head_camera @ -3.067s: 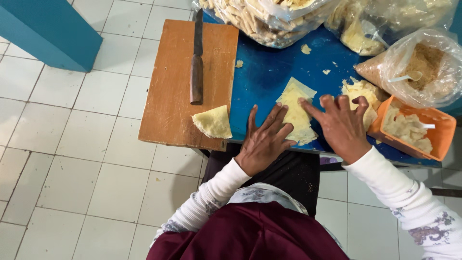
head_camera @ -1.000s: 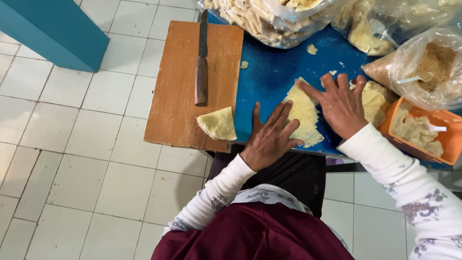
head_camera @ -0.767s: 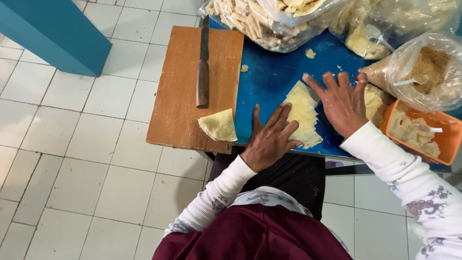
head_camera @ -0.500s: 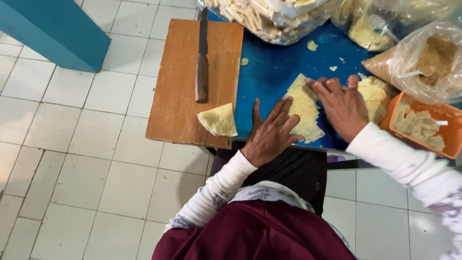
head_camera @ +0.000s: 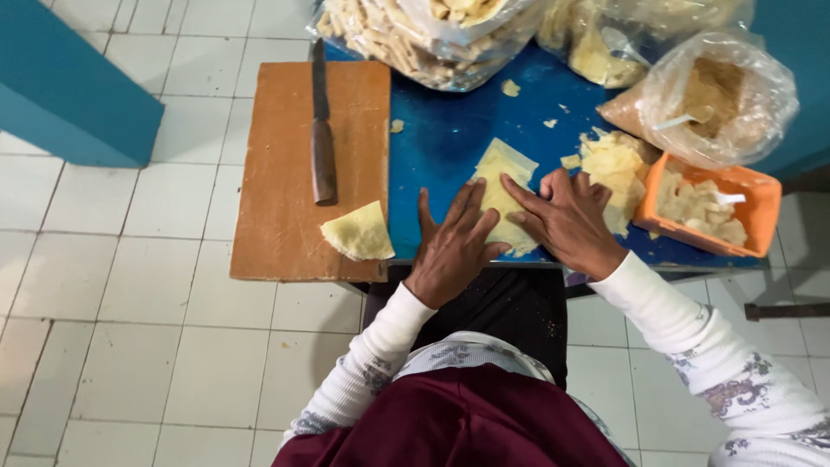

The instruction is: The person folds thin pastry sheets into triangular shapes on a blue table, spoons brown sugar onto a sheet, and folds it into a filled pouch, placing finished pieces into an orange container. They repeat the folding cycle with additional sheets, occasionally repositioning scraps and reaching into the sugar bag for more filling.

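Observation:
A thin pale-yellow dough sheet [head_camera: 503, 182] lies flat on the blue table [head_camera: 441, 143] near its front edge. My left hand [head_camera: 451, 245] rests on the sheet's left side with fingers spread. My right hand [head_camera: 566, 220] presses its right side, fingers pointing left across the sheet. Neither hand grips anything. A folded yellow dough piece [head_camera: 360, 233] sits on the wooden cutting board [head_camera: 285, 173], left of my left hand. A knife [head_camera: 322, 130] with a brown handle lies lengthwise on the board.
An orange tray [head_camera: 709, 203] of pale pieces stands at the right, with a heap of yellow scraps [head_camera: 616, 160] beside it. Clear plastic bags [head_camera: 718, 91] of filling and strips [head_camera: 415, 35] line the table's far side. A teal block [head_camera: 69, 91] stands on the tiled floor.
My right hand has slid down and left over the sheet, closer to my left hand. The left hand stays pressed on the sheet. The view has shifted slightly.

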`<state>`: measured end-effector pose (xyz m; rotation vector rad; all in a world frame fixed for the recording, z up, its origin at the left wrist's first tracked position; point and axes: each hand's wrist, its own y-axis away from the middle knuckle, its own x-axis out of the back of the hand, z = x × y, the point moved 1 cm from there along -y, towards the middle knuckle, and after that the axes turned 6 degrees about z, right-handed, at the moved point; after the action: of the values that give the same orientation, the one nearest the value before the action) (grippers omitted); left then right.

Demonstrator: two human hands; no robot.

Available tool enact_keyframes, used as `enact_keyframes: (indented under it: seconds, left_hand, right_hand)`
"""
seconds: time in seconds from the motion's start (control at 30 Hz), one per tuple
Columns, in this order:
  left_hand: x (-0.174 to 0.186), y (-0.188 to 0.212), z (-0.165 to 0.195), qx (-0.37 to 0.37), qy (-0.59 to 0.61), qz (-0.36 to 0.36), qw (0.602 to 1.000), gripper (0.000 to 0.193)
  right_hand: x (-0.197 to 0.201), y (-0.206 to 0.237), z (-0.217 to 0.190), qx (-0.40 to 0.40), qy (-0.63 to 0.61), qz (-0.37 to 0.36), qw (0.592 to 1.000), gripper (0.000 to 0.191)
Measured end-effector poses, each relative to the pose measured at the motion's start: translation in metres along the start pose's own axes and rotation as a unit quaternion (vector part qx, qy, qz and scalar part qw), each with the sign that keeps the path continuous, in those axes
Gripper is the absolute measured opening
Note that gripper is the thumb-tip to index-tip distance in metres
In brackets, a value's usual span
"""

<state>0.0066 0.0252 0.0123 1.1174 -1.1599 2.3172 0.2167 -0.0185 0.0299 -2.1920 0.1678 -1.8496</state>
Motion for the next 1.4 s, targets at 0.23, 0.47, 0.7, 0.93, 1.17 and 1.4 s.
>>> enact_keyframes:
  seconds: [0.23, 0.47, 0.7, 0.93, 1.17, 1.4]
  left_hand:
    - [-0.001, -0.002, -0.002, -0.002, -0.020, -0.003, 1.000, 0.033]
    - [-0.003, 0.000, -0.005, -0.009, -0.017, 0.010, 1.000, 0.030]
    - [-0.006, 0.001, -0.007, -0.006, -0.009, 0.010, 1.000, 0.032]
    - [-0.007, 0.002, -0.006, 0.002, -0.009, 0.006, 1.000, 0.033]
    - [-0.008, 0.003, -0.008, -0.007, -0.018, 0.014, 1.000, 0.033]
    - [-0.009, 0.003, -0.011, -0.016, -0.020, 0.019, 0.999, 0.032]
  right_hand:
    - [0.079, 0.011, 0.090, 0.004, 0.060, 0.178, 0.982, 0.009]
    - [0.089, -0.005, 0.125, -0.005, 0.088, 0.168, 0.982, 0.018]
    - [0.073, -0.010, 0.121, -0.047, 0.023, 0.210, 0.976, 0.007]
    - [0.096, 0.035, 0.170, -0.197, -0.312, 0.207, 0.906, 0.016]
    - [0.103, 0.044, 0.179, -0.242, -0.349, 0.139, 0.895, 0.019]
    - [0.111, 0.044, 0.151, -0.147, 0.210, 0.158, 0.954, 0.016]
